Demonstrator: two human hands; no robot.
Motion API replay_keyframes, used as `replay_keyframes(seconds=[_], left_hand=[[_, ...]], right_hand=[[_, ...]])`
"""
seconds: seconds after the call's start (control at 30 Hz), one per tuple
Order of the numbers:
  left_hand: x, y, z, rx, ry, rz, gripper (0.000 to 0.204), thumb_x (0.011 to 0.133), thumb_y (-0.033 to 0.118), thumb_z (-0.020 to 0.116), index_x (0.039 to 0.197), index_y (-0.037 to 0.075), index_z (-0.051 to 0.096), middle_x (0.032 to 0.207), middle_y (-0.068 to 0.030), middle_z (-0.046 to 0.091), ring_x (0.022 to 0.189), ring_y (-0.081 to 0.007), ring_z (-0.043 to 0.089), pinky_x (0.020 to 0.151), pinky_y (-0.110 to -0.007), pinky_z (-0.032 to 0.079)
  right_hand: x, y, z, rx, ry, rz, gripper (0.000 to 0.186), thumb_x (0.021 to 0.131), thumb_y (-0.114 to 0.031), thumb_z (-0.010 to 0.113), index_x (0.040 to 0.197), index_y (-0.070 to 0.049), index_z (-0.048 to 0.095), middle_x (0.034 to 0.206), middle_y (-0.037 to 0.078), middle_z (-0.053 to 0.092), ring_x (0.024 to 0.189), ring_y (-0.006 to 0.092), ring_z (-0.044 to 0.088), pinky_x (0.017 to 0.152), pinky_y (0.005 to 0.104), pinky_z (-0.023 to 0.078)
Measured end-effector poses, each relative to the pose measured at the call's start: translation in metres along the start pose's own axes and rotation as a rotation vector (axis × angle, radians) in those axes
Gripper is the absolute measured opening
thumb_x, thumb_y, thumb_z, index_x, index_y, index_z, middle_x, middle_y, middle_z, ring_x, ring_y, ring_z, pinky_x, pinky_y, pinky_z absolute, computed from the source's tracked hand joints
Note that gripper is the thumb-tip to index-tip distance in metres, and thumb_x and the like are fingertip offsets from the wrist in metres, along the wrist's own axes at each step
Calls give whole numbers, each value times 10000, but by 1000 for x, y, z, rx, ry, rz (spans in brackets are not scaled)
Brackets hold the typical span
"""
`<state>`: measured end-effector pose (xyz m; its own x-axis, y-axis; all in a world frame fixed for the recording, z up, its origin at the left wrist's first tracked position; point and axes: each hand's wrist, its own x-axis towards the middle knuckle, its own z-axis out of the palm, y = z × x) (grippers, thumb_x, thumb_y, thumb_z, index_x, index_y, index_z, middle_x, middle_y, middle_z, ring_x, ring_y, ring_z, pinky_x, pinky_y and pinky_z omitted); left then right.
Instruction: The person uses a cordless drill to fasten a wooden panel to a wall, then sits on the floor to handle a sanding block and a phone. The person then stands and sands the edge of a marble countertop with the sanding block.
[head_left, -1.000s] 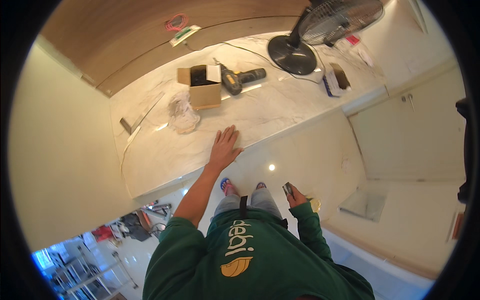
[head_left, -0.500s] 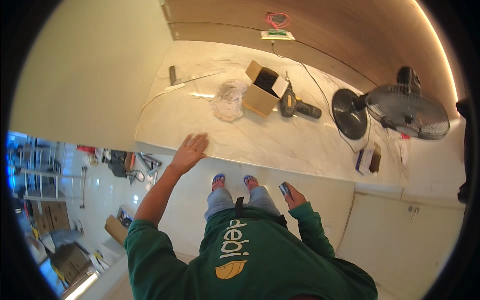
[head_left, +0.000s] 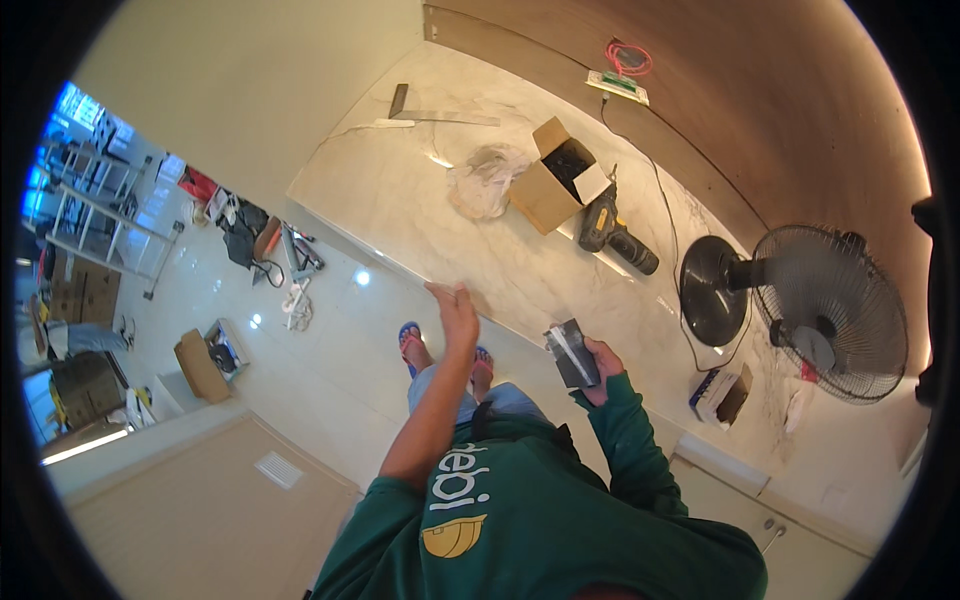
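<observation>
My right hand [head_left: 604,368] grips a flat dark grey rectangular piece [head_left: 573,354] with a pale stripe across its face, at the counter's front edge; I cannot make out its kind. To the left, my left hand [head_left: 458,314] is held at the edge of the white marbled counter [head_left: 400,225], its fingers stretched out and nothing in them. Whether it touches the edge I cannot tell. Farther back on the counter lie a crumpled clear plastic bag [head_left: 488,182], an open cardboard box [head_left: 548,198] with dark contents, and a black and yellow cordless drill [head_left: 612,232].
A black fan [head_left: 835,310] stands at the counter's right, beside a small open box [head_left: 722,395]. A try square [head_left: 440,115] lies at the back left. Tools and bags [head_left: 255,240] cover part of the floor at left, near a metal ladder [head_left: 105,230].
My left hand has come off the countertop and moved right to its edge. My right hand has raised the dark piece, turning its broad face into view. The view has rotated.
</observation>
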<state>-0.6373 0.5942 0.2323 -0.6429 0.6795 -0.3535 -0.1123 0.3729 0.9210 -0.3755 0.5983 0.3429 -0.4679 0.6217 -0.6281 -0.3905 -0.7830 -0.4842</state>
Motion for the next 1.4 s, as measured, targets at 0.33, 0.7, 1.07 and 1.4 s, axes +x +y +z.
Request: replay_keyframes(seconds=[0.33,0.7,1.07,1.4], left_hand=[[-115,-11,53,-15,-296,-68,827,1070,328,479,1571,-156,35,1566,-454,236,1516,-470,262,1243,-410,228],[-57,2,30,-202,28,-15,774,1024,211,506,1602,-102,97,1611,-356,299,1494,-427,354,1221,-379,272],[-162,-27,-71,-471,-457,-255,387,1048,287,607,1308,1,622,1220,-119,719,1127,-176,640,958,-282,471],[-270,149,-256,-537,-838,351,222,970,174,716,1132,24,697,1188,-148,667,1166,-284,630,998,-414,490]], right_hand=[[24,-26,18,22,9,-102,422,1010,-314,565,1243,31,629,1160,213,700,1001,318,676,848,465,552],[24,-36,54,-161,-144,-144,537,1024,-369,599,1429,-25,521,1282,180,661,1123,316,671,855,405,573],[99,9,34,-1066,-334,-287,762,813,-288,903,1406,-17,509,1202,79,668,1001,150,636,857,319,541],[109,24,47,-1495,-220,-444,597,781,-267,911,1144,-24,505,986,101,664,885,175,633,810,326,534]])
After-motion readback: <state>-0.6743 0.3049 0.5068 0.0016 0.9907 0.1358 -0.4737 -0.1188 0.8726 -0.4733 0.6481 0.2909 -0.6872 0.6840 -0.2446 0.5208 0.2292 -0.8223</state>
